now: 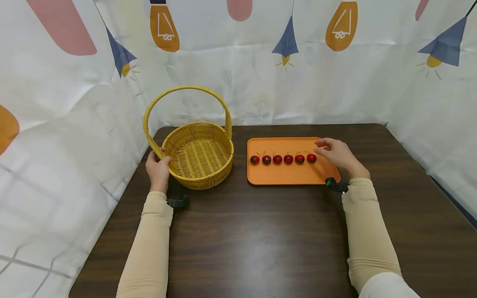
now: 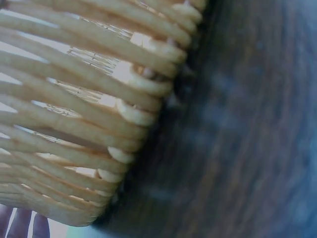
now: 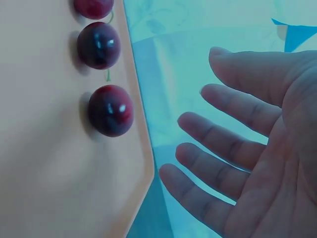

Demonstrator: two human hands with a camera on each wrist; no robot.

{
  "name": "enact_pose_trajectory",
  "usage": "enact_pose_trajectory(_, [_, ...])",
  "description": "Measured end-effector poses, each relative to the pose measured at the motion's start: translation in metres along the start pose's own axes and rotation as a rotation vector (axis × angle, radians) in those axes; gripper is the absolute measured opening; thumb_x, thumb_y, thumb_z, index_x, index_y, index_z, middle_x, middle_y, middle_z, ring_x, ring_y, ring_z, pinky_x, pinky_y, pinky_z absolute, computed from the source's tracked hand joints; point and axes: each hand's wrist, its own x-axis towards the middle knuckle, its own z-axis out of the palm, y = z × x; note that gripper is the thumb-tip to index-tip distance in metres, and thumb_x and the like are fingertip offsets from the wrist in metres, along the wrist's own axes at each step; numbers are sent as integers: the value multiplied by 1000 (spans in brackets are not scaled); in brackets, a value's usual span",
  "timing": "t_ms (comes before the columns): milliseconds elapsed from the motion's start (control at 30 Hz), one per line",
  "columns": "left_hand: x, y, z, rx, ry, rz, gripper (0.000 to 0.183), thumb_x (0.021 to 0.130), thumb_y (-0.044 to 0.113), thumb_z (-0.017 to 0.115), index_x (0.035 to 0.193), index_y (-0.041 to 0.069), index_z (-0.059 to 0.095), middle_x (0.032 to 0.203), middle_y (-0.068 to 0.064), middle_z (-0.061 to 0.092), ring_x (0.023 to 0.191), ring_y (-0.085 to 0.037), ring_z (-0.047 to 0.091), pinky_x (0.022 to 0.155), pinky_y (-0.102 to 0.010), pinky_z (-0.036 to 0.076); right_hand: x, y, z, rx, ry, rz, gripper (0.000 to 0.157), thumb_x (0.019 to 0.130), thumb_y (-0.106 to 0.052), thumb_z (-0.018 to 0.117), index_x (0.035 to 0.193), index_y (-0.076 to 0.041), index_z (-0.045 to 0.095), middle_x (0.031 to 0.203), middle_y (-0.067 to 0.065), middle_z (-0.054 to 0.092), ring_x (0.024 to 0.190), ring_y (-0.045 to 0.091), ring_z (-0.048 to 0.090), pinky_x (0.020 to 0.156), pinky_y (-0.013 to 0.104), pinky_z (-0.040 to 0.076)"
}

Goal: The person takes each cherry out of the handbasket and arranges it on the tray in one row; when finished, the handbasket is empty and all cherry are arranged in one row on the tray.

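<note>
A yellow woven basket [image 1: 198,180] with a tall arched handle stands at the left of the table. My left hand [image 1: 158,170] grips its left side where the handle meets the rim. The left wrist view shows the weave [image 2: 74,119] close up, with a few fingertips [image 2: 20,223] at the lower corner. On an orange tray [image 1: 283,177] several dark red cherries [image 1: 288,159] with stems lie in one row. Over the tray's right end is my right hand [image 1: 340,155], beside the rightmost cherry [image 3: 111,110]. Its fingers are apart and hold nothing.
Both the basket and the tray stand on a dark wood table [image 1: 257,236], towards its far edge. A white cloth [image 1: 253,91] with printed lamps hangs behind the table and along both sides.
</note>
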Motion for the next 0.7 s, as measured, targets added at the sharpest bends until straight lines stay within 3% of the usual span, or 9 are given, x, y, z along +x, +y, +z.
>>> enact_pose_trajectory(167, [4,0,0,10,-25,-28,37,92,7,58,128,9,57,111,-3,53,93,-15,52,83,-34,45,4,-1,0,-35,-15,-14,52,99,-38,54,137,-3,51,136,24,50,121,42,49,97,56,42])
enact_pose_trajectory(400, [6,-2,5,-57,-48,-34,39,93,8,61,131,8,55,125,-14,50,97,-13,51,93,-39,43,5,5,1,-48,-23,-28,54,100,-39,53,139,-3,50,135,24,50,118,42,50,95,56,43])
enact_pose_trajectory(600, [4,1,4,-57,-92,3,40,95,17,62,134,10,52,124,-8,50,101,-12,51,94,-37,42,-2,4,-2,-81,-10,-23,53,100,-39,52,139,-4,49,137,24,50,119,42,50,93,56,44])
enact_pose_trajectory(700, [2,7,3,-105,-66,51,40,95,16,62,133,10,51,124,-6,49,105,-12,50,94,-33,41,-5,0,-3,-78,0,-27,52,100,-38,52,139,-3,50,138,25,48,120,42,49,93,57,45])
